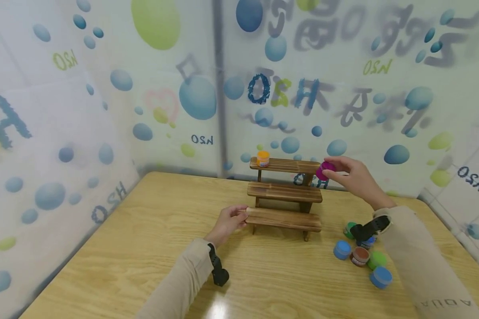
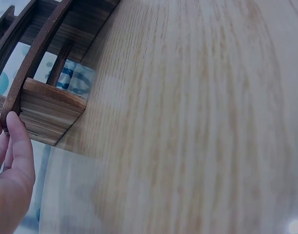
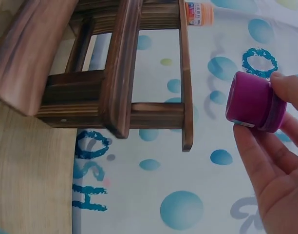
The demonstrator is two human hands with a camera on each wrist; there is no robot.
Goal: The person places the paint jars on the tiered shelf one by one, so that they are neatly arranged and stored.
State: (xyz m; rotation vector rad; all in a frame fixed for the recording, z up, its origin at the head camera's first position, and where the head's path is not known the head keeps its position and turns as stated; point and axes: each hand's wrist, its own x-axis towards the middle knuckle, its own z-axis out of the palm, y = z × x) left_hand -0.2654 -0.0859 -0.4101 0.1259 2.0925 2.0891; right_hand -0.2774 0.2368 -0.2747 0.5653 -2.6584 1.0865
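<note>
My right hand [image 1: 357, 177] holds a small magenta paint jar [image 3: 250, 102] between thumb and fingers. In the head view the jar is by the right end of the top step of a dark wooden three-tier stand [image 1: 284, 191]. The right wrist view shows a gap between jar and stand. With thumb and fingertips my left hand [image 1: 228, 223] pinches the left end of the lowest step [image 1: 283, 218], also seen in the left wrist view. An orange paint jar [image 1: 263, 158] stands on the top step's left end.
Several jars are grouped on the table [image 1: 175, 208] right of the stand, among them a blue jar [image 1: 342, 250], a brown jar [image 1: 360, 256] and a light green jar [image 1: 377, 260]. My right forearm passes over part of the group. A patterned curtain [image 1: 163, 146] hangs behind.
</note>
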